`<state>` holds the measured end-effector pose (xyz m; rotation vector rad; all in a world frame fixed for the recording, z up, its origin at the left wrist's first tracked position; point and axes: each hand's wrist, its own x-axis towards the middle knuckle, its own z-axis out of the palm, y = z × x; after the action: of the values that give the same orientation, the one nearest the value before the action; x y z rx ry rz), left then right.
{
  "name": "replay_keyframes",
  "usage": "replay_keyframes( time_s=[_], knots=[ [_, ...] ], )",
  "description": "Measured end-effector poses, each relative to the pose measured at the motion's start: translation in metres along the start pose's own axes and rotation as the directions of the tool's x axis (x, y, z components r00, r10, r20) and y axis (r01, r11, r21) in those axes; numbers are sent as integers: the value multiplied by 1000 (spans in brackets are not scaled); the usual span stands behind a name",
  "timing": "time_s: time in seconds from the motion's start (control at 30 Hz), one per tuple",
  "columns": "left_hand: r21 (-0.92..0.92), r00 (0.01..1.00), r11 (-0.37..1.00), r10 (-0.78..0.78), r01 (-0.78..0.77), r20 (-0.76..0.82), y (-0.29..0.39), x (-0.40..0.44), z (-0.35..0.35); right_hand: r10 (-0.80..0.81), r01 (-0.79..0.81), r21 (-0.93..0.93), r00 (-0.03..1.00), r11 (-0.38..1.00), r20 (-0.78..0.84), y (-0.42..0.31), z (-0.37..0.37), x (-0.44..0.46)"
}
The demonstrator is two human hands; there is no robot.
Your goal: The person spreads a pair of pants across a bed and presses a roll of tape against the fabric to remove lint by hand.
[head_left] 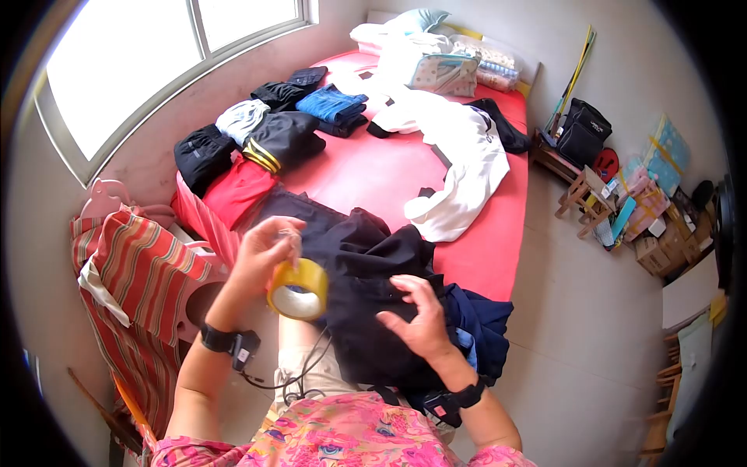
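Note:
My left hand [268, 253] is closed, its fingertips pinching the loose clear end of a yellow tape roll [299, 289], which hangs just below them. My right hand [420, 315] has its fingers apart and holds nothing; it is over or beside the black garment [366, 265], and contact cannot be made out. That dark cloth lies bunched across the near edge of the bed. Beside my right wrist is a navy garment [486, 323].
On the pink bed [350, 171] lie a white garment [471, 171], folded jeans [331, 103], a black jacket [284, 140] and bedding. Striped cloth [140, 272] drapes at the left. A wooden stool [583, 198], a black backpack [583, 132] and boxes stand at the right.

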<state>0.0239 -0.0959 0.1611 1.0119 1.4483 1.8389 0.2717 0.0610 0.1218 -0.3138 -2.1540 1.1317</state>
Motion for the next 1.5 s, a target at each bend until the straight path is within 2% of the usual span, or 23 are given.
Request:
replay_keyframes(
  time_s=[0.1, 0.17, 0.23, 0.3, 0.33, 0.37, 0.4, 0.5, 0.57, 0.6, 0.67, 0.8, 0.87, 0.9, 0.97, 1.03, 1.1, 1.17, 1.27, 1.3, 1.37, 1.43, 1.5],
  knots=[
    [-124, 999, 991, -40, 44, 31, -4, 1, 37, -104, 101, 73, 994, 992, 31, -24, 17, 12],
    [-126, 997, 991, -31, 40, 71, -12, 1, 56, -209, 210, 5, 978, 978, -5, -35, 20, 19],
    [-120, 994, 992, -28, 41, 108, -20, -1, 73, -212, 212, -20, 977, 977, -4, -35, 22, 19],
    [-72, 995, 997, 36, -29, 89, -29, 1, 86, -179, 174, -297, 984, 939, 12, -21, 27, 15],
    [-34, 996, 999, -34, 37, 85, -31, 2, 88, -182, 174, -301, 983, 938, 1, -13, 27, 16],
    [-37, 996, 999, -31, 34, 85, -36, 5, 87, -183, 175, -303, 983, 937, 3, -8, 24, 14],
    [69, 992, 997, 9, -17, 122, -44, 8, 85, -178, 172, -246, 984, 954, -2, -5, 21, 13],
    [-26, 995, 998, -60, 62, 74, -28, 4, 96, -116, 105, -207, 992, 973, -45, -9, 19, 9],
    [220, 989, 965, 134, -145, 65, -22, 4, 99, 70, -69, 19, 995, 997, -64, -8, 19, 7],
    [222, 989, 964, 135, -146, 65, -18, 4, 99, 68, -67, 20, 996, 998, -65, -9, 16, 8],
    [202, 997, 977, 65, -71, 34, -14, 4, 98, 59, -50, -85, 993, 995, 106, -10, 6, 11],
    [222, 993, 968, 112, -117, 38, -15, 6, 89, 92, -73, -93, 973, 993, 211, -19, -5, 12],
    [577, 980, 793, 143, -196, 136, -12, 7, 75, 103, -95, -46, 966, 994, 237, -14, -10, 7],
    [133, 996, 987, 79, -85, 51, -19, 4, 81, 123, -125, -9, 957, 992, 262, -11, -11, 6],
    [34, 999, 999, -11, 10, 32, -19, 1, 83, 183, -232, 110, 922, 966, 342, -3, -12, 0],
    [75, 993, 992, -110, 106, 51, -19, 0, 77, 300, -382, 166, 877, 909, 375, 15, -8, -13],
    [86, 990, 989, -128, 122, 63, -23, -2, 75, 371, -528, 340, 824, 778, 428, 20, -7, -21],
    [42, 992, 993, -116, 114, 45, -30, -4, 75, 361, -522, 313, 818, 793, 448, 17, -9, -24],
    [-26, 993, 994, -101, 103, 59, -33, -7, 73, 416, -636, 363, 744, 682, 522, 20, -8, -30],
    [-30, 993, 994, -104, 106, 58, -32, -7, 72, 420, -639, 360, 741, 680, 523, 20, -8, -31],
    [54, 985, 997, 43, -53, 168, -29, -10, 72, 412, -643, 457, 755, 615, 509, 16, -10, -38],
    [-2, 978, 998, -60, 62, 198, -31, -16, 70, 369, -518, 306, 824, 799, 430, 16, -17, -42],
    [151, 952, 983, 52, -102, 302, -37, -23, 63, 238, -292, 75, 881, 953, 408, 16, -30, -42]
  ],
)
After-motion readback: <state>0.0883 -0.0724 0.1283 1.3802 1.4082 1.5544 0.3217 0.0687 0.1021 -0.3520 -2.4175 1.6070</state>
